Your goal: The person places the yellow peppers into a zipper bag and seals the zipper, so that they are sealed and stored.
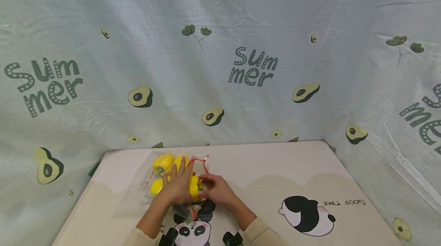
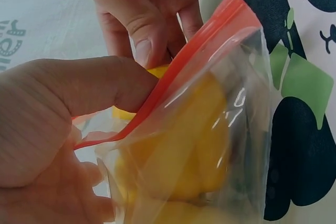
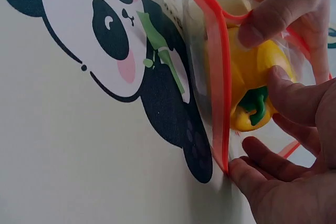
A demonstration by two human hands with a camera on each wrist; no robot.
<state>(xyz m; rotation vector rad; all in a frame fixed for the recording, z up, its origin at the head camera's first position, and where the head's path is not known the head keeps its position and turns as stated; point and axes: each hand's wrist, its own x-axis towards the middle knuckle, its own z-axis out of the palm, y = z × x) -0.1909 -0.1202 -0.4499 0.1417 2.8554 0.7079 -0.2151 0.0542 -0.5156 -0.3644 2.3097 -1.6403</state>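
Observation:
A clear zip bag [image 1: 145, 195] with a red zip edge [image 3: 219, 72] lies on the table and holds several yellow bell peppers [image 1: 162, 163]. Its mouth is open on the near right side. My left hand [image 1: 177, 188] lies over the bag; in the left wrist view its thumb reaches over the red edge into the mouth, while the other fingers stay outside the plastic. At the mouth, my right hand [image 1: 219, 190] holds a yellow bell pepper [image 3: 245, 72] with a green stem, its thumb on the side. That pepper is partly inside the bag. Some right fingertips are hidden.
The table [image 1: 262, 184] bears a printed panda [image 1: 193, 232] just in front of the bag and a black-and-white animal print [image 1: 306, 216] at the right. A hanging cloth with avocado prints [image 1: 213, 116] encloses the back and sides.

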